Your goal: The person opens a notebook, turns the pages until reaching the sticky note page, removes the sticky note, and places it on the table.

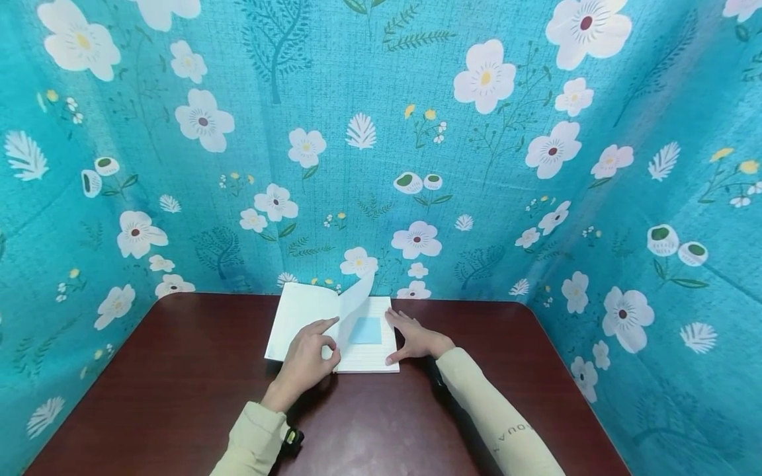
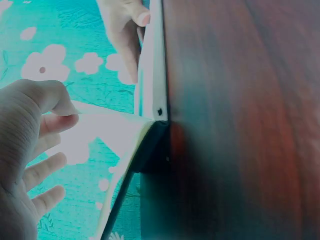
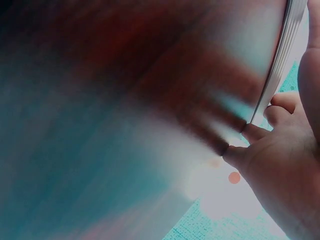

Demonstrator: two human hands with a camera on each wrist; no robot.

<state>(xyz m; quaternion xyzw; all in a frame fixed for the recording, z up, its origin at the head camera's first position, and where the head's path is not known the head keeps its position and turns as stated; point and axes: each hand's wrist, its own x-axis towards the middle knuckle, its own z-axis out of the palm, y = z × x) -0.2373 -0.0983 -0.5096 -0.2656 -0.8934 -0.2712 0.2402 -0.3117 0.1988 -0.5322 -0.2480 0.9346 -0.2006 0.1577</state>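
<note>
An open notebook (image 1: pixel 303 320) lies at the far middle of the table, its right page lined. One page (image 1: pixel 356 297) stands raised between the two sides. My left hand (image 1: pixel 306 360) pinches that page between thumb and forefinger; the left wrist view shows the pinch, with the other fingers of the hand (image 2: pixel 27 145) spread loosely. On the right page sits a light blue sheet (image 1: pixel 367 332), partly hidden by the raised page. My right hand (image 1: pixel 417 340) rests at the notebook's right edge, thumb and fingers spread. In the right wrist view this hand (image 3: pixel 280 155) has fingertips touching the tabletop beside the page stack (image 3: pixel 280 62).
The dark reddish-brown table (image 1: pixel 190 377) extends to both sides and toward me, with a glossy surface. A turquoise flowered curtain (image 1: pixel 369 158) hangs close behind it and along both sides. A dark wrist device (image 1: pixel 292 439) sits at my left sleeve.
</note>
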